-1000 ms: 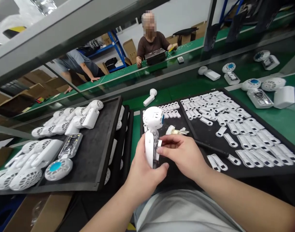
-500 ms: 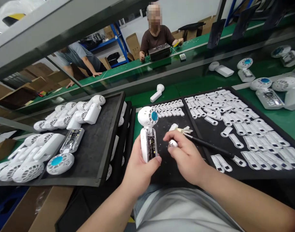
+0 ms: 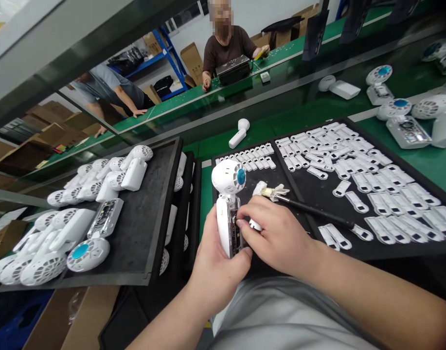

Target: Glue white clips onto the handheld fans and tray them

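My left hand (image 3: 219, 262) is wrapped round the handle of a white handheld fan (image 3: 227, 177) held upright, its round head with a blue hub on top. The handle's side is uncovered, showing a dark circuit board (image 3: 236, 221). My right hand (image 3: 276, 233) is closed, thumb and forefinger pinched at the board; whether they grip something tiny there is hidden. A small white rounded part (image 3: 255, 225) is tucked in the same hand's fingers. Just beyond lies a black-handled brush (image 3: 313, 210) with pale, clumped bristles.
At left a black tray (image 3: 135, 238) holds several white fans, one opened. To the right, another black tray (image 3: 299, 194) bears many white handle covers (image 3: 381, 209). More fans (image 3: 408, 129) lie on the green bench (image 3: 259, 133). Two people are across the bench.
My right hand has moved left and now touches the fan's open handle with its fingertips. The fan has turned slightly and shifted a little right in view.
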`<move>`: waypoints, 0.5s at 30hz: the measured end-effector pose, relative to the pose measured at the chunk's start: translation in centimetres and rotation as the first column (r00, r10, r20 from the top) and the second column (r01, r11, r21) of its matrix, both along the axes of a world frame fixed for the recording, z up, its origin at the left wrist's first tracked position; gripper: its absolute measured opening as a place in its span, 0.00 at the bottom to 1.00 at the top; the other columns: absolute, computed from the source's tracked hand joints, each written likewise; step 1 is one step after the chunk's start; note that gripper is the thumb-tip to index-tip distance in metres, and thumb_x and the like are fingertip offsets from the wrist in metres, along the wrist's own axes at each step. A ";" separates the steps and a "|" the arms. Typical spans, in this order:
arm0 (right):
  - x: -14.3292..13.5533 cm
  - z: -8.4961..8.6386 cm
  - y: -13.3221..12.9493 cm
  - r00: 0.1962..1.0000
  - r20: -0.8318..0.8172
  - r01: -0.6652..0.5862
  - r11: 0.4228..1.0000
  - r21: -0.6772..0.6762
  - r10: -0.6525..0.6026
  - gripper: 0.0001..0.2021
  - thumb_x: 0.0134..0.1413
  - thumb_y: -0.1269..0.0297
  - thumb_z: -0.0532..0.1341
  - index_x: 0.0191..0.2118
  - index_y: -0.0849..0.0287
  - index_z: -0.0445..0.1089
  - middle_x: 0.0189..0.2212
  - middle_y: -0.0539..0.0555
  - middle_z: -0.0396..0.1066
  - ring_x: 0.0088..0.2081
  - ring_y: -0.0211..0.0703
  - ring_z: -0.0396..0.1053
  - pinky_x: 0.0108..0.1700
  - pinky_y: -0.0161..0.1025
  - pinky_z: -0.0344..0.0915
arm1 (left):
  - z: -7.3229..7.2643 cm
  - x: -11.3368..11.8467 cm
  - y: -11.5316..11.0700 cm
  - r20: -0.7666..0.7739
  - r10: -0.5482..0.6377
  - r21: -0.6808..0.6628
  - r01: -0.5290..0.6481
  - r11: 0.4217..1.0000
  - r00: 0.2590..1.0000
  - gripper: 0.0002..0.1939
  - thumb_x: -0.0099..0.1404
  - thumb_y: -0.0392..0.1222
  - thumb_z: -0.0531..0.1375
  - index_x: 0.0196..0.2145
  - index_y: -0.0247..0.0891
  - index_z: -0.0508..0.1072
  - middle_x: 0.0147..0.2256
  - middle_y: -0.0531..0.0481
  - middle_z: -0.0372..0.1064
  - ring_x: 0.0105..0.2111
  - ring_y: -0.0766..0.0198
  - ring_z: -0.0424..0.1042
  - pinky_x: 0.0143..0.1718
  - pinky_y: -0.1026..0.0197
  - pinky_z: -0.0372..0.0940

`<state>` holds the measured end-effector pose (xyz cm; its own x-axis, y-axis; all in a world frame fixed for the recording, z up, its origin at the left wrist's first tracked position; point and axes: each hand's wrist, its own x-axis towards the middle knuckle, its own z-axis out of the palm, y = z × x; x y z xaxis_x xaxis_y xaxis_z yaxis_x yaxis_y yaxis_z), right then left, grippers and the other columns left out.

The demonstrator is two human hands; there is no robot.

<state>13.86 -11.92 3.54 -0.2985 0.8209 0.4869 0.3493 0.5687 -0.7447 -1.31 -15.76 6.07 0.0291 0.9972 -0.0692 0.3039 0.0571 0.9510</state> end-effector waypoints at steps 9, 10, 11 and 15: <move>0.4 0.0 0.4 0.998 0.016 -0.067 0.998 -0.001 0.067 0.05 0.61 0.72 0.54 0.34 0.59 0.66 0.31 0.50 0.64 0.31 0.38 0.63 0.34 0.36 0.57 | 0.3 0.6 0.0 0.054 0.025 -0.002 -0.025 1.000 0.998 0.36 0.53 0.30 0.63 0.58 0.45 0.60 0.51 0.49 0.68 0.51 0.57 0.69 0.52 0.59 0.66; 0.4 0.0 0.4 0.998 0.012 -0.068 0.998 -0.005 0.068 0.05 0.61 0.72 0.54 0.34 0.59 0.66 0.31 0.50 0.64 0.32 0.38 0.63 0.34 0.36 0.57 | 0.2 0.7 0.0 0.063 0.022 0.007 -0.023 1.000 0.998 0.36 0.53 0.30 0.63 0.58 0.45 0.61 0.50 0.50 0.69 0.51 0.57 0.69 0.52 0.60 0.66; 0.3 0.0 0.4 0.998 0.007 -0.069 0.998 -0.013 0.069 0.06 0.61 0.71 0.54 0.34 0.59 0.66 0.31 0.50 0.64 0.32 0.38 0.63 0.35 0.36 0.57 | 0.2 0.7 0.0 0.071 0.019 0.013 -0.020 1.000 0.997 0.36 0.53 0.29 0.63 0.58 0.46 0.61 0.50 0.50 0.69 0.51 0.58 0.70 0.52 0.60 0.66; -0.2 -0.4 0.3 0.994 -0.112 -0.038 0.985 -0.167 0.019 0.03 0.58 0.68 0.56 0.34 0.58 0.66 0.32 0.50 0.66 0.33 0.38 0.65 0.38 0.38 0.60 | -0.1 0.9 0.3 0.118 0.034 0.027 -0.038 0.999 0.992 0.35 0.54 0.29 0.64 0.57 0.46 0.61 0.50 0.51 0.69 0.51 0.59 0.70 0.51 0.62 0.67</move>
